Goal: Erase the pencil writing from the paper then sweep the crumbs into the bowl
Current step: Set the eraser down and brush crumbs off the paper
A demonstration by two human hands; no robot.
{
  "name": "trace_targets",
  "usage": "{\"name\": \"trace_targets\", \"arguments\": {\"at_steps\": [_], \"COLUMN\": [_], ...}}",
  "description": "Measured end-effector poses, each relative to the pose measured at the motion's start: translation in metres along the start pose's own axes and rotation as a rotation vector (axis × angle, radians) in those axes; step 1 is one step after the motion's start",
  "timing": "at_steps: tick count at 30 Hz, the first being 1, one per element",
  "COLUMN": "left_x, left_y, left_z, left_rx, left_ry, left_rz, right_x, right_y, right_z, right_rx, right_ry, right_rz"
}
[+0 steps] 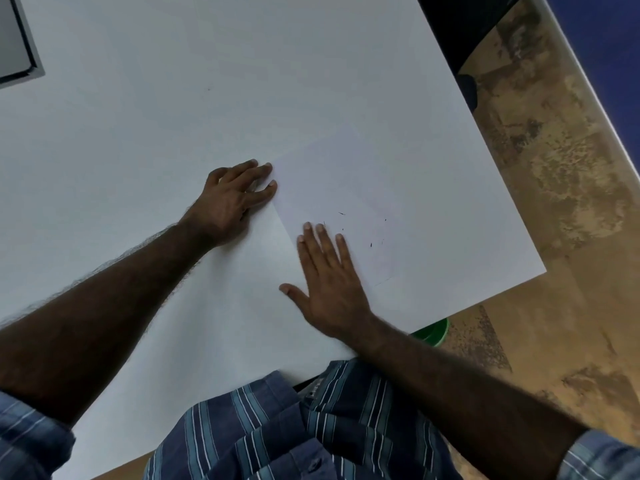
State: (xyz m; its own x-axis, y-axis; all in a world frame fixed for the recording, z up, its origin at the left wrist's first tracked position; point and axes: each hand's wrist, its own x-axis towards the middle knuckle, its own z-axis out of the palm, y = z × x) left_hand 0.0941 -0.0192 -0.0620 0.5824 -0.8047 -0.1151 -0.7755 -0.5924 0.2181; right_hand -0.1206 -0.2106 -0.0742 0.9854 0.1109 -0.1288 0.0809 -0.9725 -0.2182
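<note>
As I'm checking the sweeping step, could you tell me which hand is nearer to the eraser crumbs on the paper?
Right. The right hand lies flat on the paper, fingertips just short of the crumbs. The left hand holds the paper's far-left corner, farther away.

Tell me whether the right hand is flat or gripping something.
Flat. The right hand lies on the paper with fingers straight and thumb spread, holding nothing; eraser crumbs lie just beyond its fingertips.
</note>
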Motion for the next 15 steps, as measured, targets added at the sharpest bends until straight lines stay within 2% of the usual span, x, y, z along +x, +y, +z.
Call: {"name": "trace_targets", "arguments": {"at_steps": [5,10,15], "left_x": [-0.001,0.0,-0.005], "left_y": [0.003,0.011,0.043], "left_z": [-0.003,-0.007,-0.004], "left_rx": [-0.019,0.057,0.002], "left_ry": [-0.025,-0.005,-0.033], "left_rz": [-0.005,0.033,0.023], "right_x": [-0.008,0.005,0.01], "right_y": [0.032,0.017,0.008], "right_z": [-0.007,0.001,0.006], "right_rx": [0.026,0.019,0.03], "right_ry": [0.039,0.081,0.113], "right_rz": [0.298,0.084,0.107]}}
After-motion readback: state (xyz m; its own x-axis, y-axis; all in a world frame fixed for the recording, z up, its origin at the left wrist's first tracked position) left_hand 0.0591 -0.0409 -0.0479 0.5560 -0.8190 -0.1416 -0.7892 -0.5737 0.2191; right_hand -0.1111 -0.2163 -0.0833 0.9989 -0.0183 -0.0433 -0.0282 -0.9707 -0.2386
